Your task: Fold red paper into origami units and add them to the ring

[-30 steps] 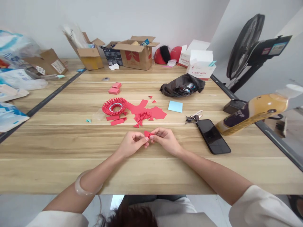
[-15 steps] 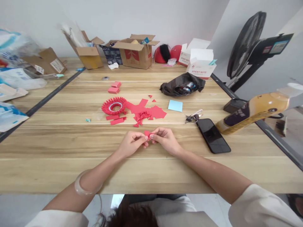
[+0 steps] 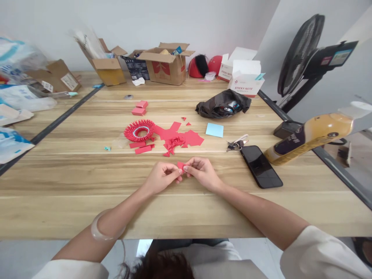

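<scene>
Between my two hands is a small piece of red paper (image 3: 180, 165), pinched at both sides by fingers and thumbs. My left hand (image 3: 162, 176) grips its left side, and my right hand (image 3: 202, 172) closes on its right side. Fingers partly cover the paper, so its folds are hard to make out. Just beyond lie a heap of small folded red paper pieces (image 3: 174, 144) and flat red paper sheets (image 3: 194, 138). Left of these sits a ring of red folded paper pieces (image 3: 132, 131) with a pale blue inner band.
Red paper stacks (image 3: 138, 111) lie behind the ring. To the right are a blue sticky-note pad (image 3: 214, 130), keys (image 3: 235, 145), a phone (image 3: 261, 167) and a tilted yellow bottle (image 3: 308, 135). A black plastic bag (image 3: 222, 104) and cardboard boxes (image 3: 168, 69) stand farther back.
Both hands stay almost in place, still pinching the red paper. The paper shows slightly differently between the fingertips. The whole view has shifted very slightly.
</scene>
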Tool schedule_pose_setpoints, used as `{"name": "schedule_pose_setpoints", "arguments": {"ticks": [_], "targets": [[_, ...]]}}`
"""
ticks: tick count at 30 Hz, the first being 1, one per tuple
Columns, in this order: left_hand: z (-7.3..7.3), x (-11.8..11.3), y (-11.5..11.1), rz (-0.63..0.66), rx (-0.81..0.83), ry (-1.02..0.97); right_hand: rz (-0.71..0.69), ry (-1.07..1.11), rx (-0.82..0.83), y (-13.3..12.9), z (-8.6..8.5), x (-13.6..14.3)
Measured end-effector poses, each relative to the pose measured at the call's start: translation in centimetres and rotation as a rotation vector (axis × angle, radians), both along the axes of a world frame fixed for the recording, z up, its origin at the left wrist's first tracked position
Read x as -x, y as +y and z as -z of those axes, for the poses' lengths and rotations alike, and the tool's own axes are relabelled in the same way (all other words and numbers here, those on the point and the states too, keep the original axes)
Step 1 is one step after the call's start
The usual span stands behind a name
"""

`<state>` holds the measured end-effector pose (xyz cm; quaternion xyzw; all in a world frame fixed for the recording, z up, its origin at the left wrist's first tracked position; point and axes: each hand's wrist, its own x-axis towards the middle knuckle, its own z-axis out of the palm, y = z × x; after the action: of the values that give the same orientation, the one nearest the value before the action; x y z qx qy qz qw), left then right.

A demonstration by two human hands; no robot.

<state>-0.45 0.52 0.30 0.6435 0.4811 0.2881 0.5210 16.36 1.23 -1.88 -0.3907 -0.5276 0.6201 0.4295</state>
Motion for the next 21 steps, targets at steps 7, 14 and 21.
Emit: {"name": "schedule_pose_setpoints", "arguments": {"ticks": [7,14,21], "targets": [[-0.21,-0.14,-0.02,0.003,0.024,0.009,-0.004,0.01,0.013,-0.03,-0.11,0.04],[-0.08,0.0,-0.09,-0.035,-0.016,-0.045,-0.047,0.148,0.085,0.32,0.15,0.08],[-0.21,-0.21,-0.32,-0.065,-0.065,-0.061,-0.104,0.156,0.116,0.19,0.59,0.24]]}}
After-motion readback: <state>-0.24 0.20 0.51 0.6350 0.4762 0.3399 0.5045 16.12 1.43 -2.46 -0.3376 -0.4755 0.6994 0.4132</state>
